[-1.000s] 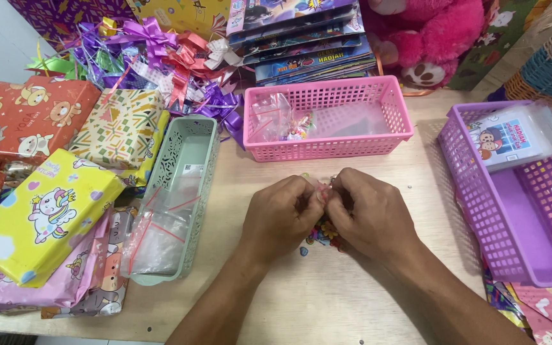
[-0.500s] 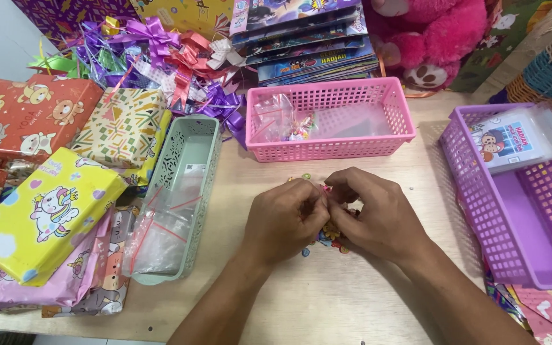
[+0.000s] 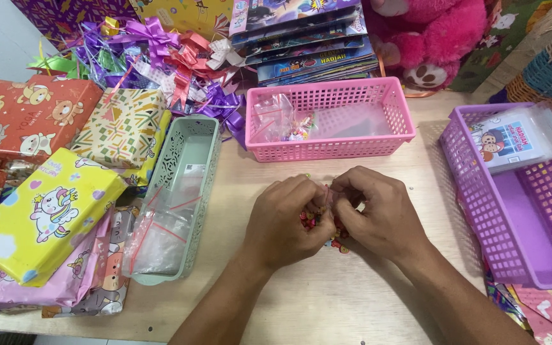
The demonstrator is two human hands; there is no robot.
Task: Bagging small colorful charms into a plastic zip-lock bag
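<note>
Single head-worn view, close, steeply down onto the wooden table (image 3: 352, 300).

- Both hands, left hand (image 3: 289, 220) and right hand (image 3: 378, 214), meet over a small heap of coloured beads (image 3: 327, 233); bare wooden table (image 3: 346, 300) lies open just below and between the forearms.
- Ahead of the grip, the pink basket (image 3: 330, 118) blocks the way, past a narrow strip of table.
- Left of it, the long green tray (image 3: 183, 191) stands near, with wrapped gifts (image 3: 46, 217) beyond.
- Right, the purple basket (image 3: 519, 204) walls that side.
</note>
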